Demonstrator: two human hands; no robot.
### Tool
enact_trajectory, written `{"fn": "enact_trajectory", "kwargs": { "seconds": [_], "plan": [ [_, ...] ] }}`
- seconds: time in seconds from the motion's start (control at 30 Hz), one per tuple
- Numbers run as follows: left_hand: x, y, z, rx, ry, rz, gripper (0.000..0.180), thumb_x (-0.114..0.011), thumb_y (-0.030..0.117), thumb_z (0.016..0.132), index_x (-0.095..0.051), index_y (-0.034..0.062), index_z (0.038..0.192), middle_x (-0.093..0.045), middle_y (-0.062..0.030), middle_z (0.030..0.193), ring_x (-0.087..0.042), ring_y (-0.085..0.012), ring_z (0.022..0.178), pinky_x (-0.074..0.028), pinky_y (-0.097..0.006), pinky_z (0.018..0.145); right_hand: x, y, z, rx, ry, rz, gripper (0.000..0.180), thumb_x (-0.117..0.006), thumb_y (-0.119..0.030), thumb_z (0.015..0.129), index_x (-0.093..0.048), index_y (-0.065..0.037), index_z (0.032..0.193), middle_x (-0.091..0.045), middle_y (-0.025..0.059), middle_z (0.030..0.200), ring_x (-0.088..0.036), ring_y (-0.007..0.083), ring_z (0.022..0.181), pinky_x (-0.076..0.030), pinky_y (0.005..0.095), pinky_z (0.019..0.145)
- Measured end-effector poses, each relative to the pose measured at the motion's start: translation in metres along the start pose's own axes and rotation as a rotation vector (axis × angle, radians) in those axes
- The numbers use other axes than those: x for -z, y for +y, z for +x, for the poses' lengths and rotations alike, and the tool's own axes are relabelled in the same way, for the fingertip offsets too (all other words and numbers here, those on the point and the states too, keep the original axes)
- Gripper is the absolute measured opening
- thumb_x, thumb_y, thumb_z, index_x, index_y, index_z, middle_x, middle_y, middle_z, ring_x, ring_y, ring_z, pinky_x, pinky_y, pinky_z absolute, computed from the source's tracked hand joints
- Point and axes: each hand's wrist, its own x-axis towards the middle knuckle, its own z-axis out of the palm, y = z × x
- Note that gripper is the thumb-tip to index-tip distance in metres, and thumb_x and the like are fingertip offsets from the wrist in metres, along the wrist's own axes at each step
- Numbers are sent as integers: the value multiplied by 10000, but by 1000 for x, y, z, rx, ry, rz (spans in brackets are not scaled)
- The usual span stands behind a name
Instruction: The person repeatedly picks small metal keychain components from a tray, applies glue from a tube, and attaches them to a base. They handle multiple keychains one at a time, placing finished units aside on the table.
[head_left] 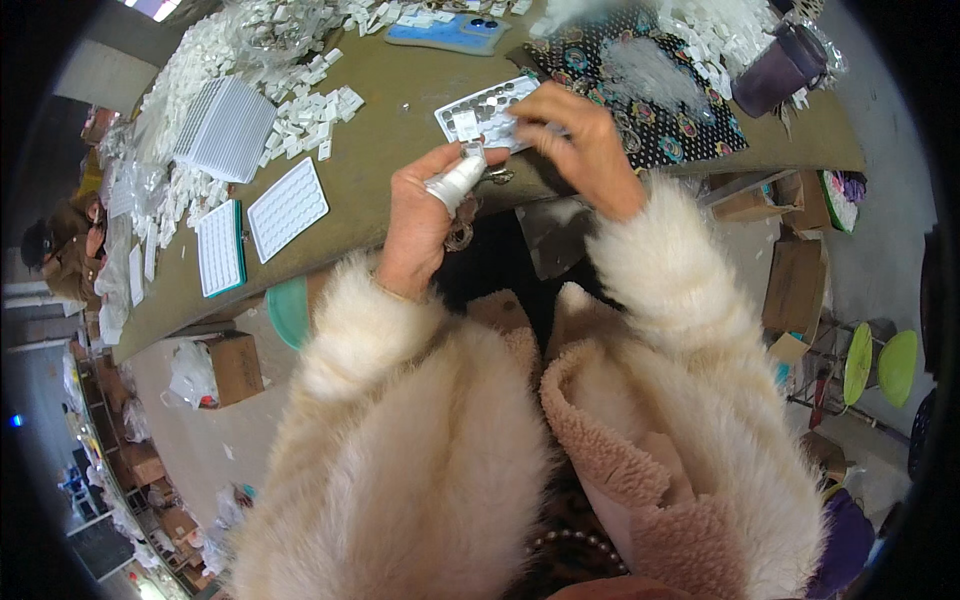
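Your left hand is clamped on a small white tube-like piece at 12 o'clock of your chest, right hand pinching over the white slotted tray on the tabletop — light, stiff, probably slippery, so hold it mid-body.

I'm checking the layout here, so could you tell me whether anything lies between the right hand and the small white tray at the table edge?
Nothing visible does: the right hand already rests on the small white tray, its fingers covering the near corner.
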Motion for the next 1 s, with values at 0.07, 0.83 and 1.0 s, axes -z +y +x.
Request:
{"fn": "enact_trajectory", "kwargs": {
  "seconds": [0.07, 0.83, 1.0],
  "plan": [
    [4, 3, 0, 12, 32, -49, 218, -600, 107, 969, -697, -4, 1130, -711, -35, 850, -455, -8, 544, -337, -166, 469, -3, 15, 13, -160, 51, -275, 104, -715, -85, 825, -734, -45, 919, -687, 96, 881, -672, 319, 797, -523, 403, 666],
    [18, -4, 8, 62, 62, -87, 217, -587, 99, 950, -690, 13, 1121, -744, -83, 948, -497, -41, 575, -378, -186, 490, -17, 41, 22, -75, -294, -450, 115, -713, -12, 759, -733, -47, 867, -653, 119, 821, -649, 313, 816, -498, 422, 748],
    [15, -2, 6, 58, 51, -54, 213, -601, 111, 955, -690, 6, 1117, -737, -69, 923, -479, -32, 561, -376, -183, 486, -16, 43, 16, 31, -249, -518, 95, -701, 12, 745, -727, -34, 824, -644, 116, 830, -648, 309, 822, -495, 419, 752]
  ]
}}
